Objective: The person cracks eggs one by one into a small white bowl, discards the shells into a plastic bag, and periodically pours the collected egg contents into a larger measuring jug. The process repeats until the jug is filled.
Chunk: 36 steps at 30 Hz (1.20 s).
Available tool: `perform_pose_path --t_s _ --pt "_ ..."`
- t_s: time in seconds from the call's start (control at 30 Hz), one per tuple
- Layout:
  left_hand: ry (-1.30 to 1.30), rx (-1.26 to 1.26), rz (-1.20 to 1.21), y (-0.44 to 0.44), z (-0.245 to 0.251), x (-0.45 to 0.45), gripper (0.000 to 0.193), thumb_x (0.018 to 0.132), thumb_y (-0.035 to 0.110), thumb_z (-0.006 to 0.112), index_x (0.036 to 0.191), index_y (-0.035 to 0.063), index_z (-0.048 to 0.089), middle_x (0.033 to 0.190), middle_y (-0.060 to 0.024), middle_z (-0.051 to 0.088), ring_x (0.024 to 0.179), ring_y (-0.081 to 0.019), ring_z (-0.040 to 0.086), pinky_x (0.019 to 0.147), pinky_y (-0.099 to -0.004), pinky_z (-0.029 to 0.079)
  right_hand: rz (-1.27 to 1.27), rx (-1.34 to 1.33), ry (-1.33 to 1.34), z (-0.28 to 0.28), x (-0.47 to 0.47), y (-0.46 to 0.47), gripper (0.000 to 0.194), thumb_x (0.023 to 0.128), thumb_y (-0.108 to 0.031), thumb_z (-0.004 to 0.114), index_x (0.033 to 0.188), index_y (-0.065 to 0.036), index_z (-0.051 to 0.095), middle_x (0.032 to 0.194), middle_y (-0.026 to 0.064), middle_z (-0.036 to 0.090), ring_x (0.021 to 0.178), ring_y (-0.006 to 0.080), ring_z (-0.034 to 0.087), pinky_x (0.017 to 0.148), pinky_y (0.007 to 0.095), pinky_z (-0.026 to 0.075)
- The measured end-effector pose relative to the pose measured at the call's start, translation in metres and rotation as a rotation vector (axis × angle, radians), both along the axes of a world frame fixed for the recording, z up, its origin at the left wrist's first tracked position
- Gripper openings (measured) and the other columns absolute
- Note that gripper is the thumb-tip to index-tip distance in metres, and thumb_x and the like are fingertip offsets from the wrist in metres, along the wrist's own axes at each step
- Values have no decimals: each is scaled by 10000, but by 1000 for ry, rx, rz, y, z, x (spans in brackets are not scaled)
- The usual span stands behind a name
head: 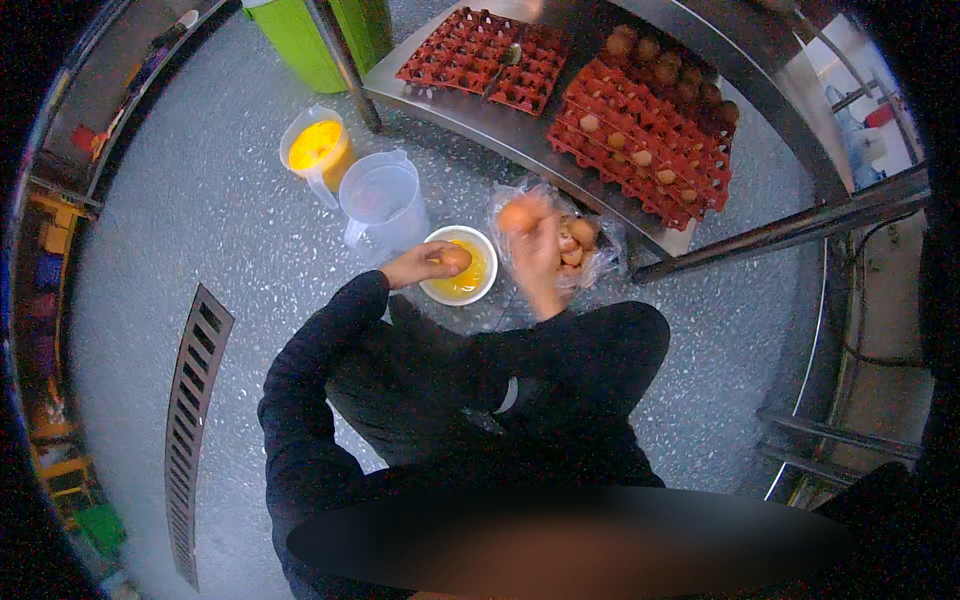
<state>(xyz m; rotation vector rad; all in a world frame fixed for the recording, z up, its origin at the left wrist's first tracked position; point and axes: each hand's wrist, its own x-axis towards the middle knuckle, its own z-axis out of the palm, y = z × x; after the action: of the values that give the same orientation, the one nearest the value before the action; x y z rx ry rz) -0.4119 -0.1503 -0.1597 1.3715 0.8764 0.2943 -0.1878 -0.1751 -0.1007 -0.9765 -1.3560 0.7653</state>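
My left hand (pixel 412 265) grips a brown egg (pixel 454 259) above a white bowl (pixel 489 255), which stands on the speckled floor with yellow raw egg (pixel 469 280) in it. Blurred, my right hand (pixel 538 251) is just right of the bowl, over the near side of a clear plastic bag (pixel 606 259). At its fingertips is a round brown egg (pixel 519 215); whether its shell is whole I cannot tell. Broken brown eggshells (pixel 574 244) fill the bag. Behind the bowl stands a translucent plastic jug (pixel 381 191) with no yellow liquid visible in it.
Another jug (pixel 334 184) holds yellow beaten egg. Red egg trays (pixel 637 139), some cells with eggs, sit on a low metal shelf (pixel 480 124); a spoon (pixel 511 54) lies on another tray. A metal leg (pixel 780 217), green bin (pixel 300 49) and floor grate (pixel 193 405) surround me.
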Motion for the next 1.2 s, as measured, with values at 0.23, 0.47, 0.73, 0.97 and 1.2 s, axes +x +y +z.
perform_pose_path --t_s 0.23,0.47,0.73,0.97,1.2 --pt "10 49 52 5 -12 0 540 781 242 643 1225 28 422 1146 -65 516 1068 -161 461 933 -316 363 21 65 -372 -53 -53 -26 455 784 -122 555 1186 -11 372 1194 190 424 1120 338 412 958 400 327" --pt "6 84 52 9 -28 5 518 766 221 659 1200 37 444 1127 -60 523 1042 -149 471 920 -314 371 69 52 -473 -73 -48 -20 423 812 -133 536 1186 -16 379 1166 177 432 1077 308 435 939 373 340" --pt "-150 105 92 15 -31 -1 466 780 215 641 1185 67 464 1125 -44 523 1046 -147 474 927 -318 368 138 -682 249 -105 -22 -6 302 836 -168 563 1091 -36 471 941 51 555 894 118 518 753 237 426" --pt "-154 152 30 12 -37 2 389 758 207 648 1090 39 535 1108 -61 546 1001 -165 510 878 -316 409 383 -565 -47 -107 -25 -3 356 772 -211 663 1045 -58 494 853 35 595 748 86 556 589 227 450" --pt "280 620 -71 11 -41 5 430 645 242 703 982 23 549 904 -170 611 836 -286 599 730 -365 463 237 -445 -692 -106 -30 -4 408 682 -330 672 972 -100 501 777 173 600 729 320 600 627 384 466"
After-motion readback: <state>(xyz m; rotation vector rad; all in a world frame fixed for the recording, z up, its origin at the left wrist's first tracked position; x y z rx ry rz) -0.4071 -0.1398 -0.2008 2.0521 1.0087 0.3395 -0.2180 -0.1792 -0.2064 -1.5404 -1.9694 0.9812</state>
